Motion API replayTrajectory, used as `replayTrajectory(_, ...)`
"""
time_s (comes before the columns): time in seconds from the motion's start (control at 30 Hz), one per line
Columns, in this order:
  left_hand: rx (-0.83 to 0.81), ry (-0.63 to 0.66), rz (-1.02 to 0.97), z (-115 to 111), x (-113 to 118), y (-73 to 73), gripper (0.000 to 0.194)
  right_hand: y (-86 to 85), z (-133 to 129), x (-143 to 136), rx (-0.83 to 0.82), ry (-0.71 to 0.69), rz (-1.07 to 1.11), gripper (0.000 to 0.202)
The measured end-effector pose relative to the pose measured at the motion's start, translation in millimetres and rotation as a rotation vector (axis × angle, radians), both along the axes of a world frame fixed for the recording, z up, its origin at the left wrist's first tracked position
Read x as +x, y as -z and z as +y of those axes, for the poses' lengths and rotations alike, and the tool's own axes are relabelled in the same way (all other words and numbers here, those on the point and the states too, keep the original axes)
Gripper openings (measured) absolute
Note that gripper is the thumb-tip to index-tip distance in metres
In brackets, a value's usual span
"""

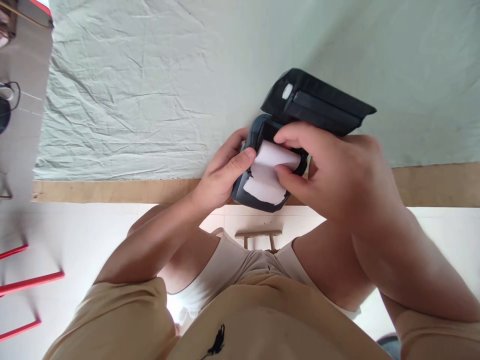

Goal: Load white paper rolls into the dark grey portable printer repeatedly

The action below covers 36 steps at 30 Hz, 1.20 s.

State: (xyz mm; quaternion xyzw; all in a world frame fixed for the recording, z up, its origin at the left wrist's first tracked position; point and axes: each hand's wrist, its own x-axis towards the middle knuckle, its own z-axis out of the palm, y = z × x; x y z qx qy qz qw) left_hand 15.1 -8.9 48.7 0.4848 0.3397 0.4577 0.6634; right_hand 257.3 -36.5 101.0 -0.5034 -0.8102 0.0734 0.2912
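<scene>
A small dark portable receipt printer (258, 201) is held at the table's front edge, its black lid (318, 102) swung open to the far side. Inside the compartment lies a white paper roll (275, 157), with a torn loose end hanging over the near rim. My left hand (227, 170) grips the printer's left side, thumb on the rim beside the roll. My right hand (333, 170) reaches in from the right, with thumb and index finger closed on the paper roll. Its other fingers are largely hidden behind the hand.
A pale green wrinkled cloth (142, 90) covers the table, whose wooden edge (112, 191) runs along the front. Below it stands a wooden stool (258, 233) between my legs. Red metal bars (33, 283) are on the left, over a light tiled floor.
</scene>
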Motion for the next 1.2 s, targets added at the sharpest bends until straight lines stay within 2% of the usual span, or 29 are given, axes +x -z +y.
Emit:
replayTrajectory(0.13, -0.056, -0.089, 0.010, -4.5, 6.3, -7.9, 0.047, -9.3, -9.4, 18.1, -0.155, -0.035, 0.350, 0.029)
replayTrajectory(0.17, -0.075, -0.102, 0.002, -5.3, 7.1, -8.2, 0.049, -6.8, -8.4, 27.4, -0.178, -0.039, 0.465, 0.031)
replayTrajectory(0.2, -0.090, -0.104, -0.005, -5.6, 7.3, -7.5, 0.050, -1.0, -4.4, 38.1, -0.191, -0.023, 0.563, 0.041)
replayTrajectory(0.23, -0.101, -0.094, -0.011, -5.5, 7.0, -6.0, 0.050, 8.2, 2.6, 49.5, -0.241, -0.036, 0.617, 0.057)
replayTrajectory(0.3, -0.099, -0.056, -0.032, -4.5, 4.9, -1.3, 0.054, 35.0, 24.8, 71.9, -0.299, 0.043, 0.850, 0.077)
replayTrajectory(0.37, -0.097, -0.027, -0.042, -3.2, 2.3, 3.4, 0.060, 66.1, 50.4, 90.0, -0.162, 0.146, 0.997, 0.060)
replayTrajectory(0.43, -0.101, -0.019, -0.030, -2.5, 0.6, 6.4, 0.065, 91.3, 67.8, 102.3, 0.031, 0.288, 0.994, 0.057)
replayTrajectory(0.53, -0.109, -0.021, -0.006, -2.5, 0.3, 6.9, 0.069, 106.7, 66.4, 113.8, 0.147, 0.420, 0.829, 0.050)
replayTrajectory(0.63, -0.108, -0.004, -0.030, -2.9, 1.6, 4.7, 0.066, 106.0, 49.8, 125.3, 0.177, 0.470, 0.438, 0.039)
replayTrajectory(0.7, -0.117, 0.002, -0.040, -3.1, 2.4, 2.7, 0.063, 107.0, 45.4, 133.9, 0.187, 0.499, 0.212, 0.041)
replayTrajectory(0.83, -0.124, 0.005, -0.036, -3.5, 2.9, -0.8, 0.062, 112.2, 53.8, 146.1, 0.066, 0.611, 0.068, 0.070)
replayTrajectory(0.9, -0.120, 0.001, -0.030, -3.7, 2.7, -1.1, 0.061, 108.7, 55.7, 144.8, 0.070, 0.616, 0.036, 0.086)
replayTrajectory(0.97, -0.116, -0.008, -0.022, -3.9, 2.2, 0.1, 0.059, 99.0, 50.8, 134.6, 0.252, 0.539, 0.036, 0.086)
replayTrajectory(1.03, -0.116, -0.020, -0.021, -4.0, 1.7, 2.5, 0.060, 86.0, 39.6, 113.7, 0.504, 0.421, 0.121, 0.063)
replayTrajectory(1.07, -0.118, -0.024, -0.019, -4.1, 1.5, 3.7, 0.061, 79.8, 32.5, 100.0, 0.577, 0.391, 0.212, 0.046)
replayTrajectory(1.1, -0.118, -0.030, -0.017, -4.3, 1.3, 4.6, 0.062, 74.5, 25.4, 85.1, 0.573, 0.319, 0.305, 0.036)
replayTrajectory(1.13, -0.116, -0.037, -0.014, -4.5, 1.3, 5.2, 0.063, 70.6, 18.7, 70.3, 0.495, 0.255, 0.336, 0.035)
replayTrajectory(1.2, -0.107, -0.039, -0.011, -5.3, 1.3, 4.7, 0.064, 67.5, 9.5, 45.3, 0.366, 0.180, 0.227, 0.044)
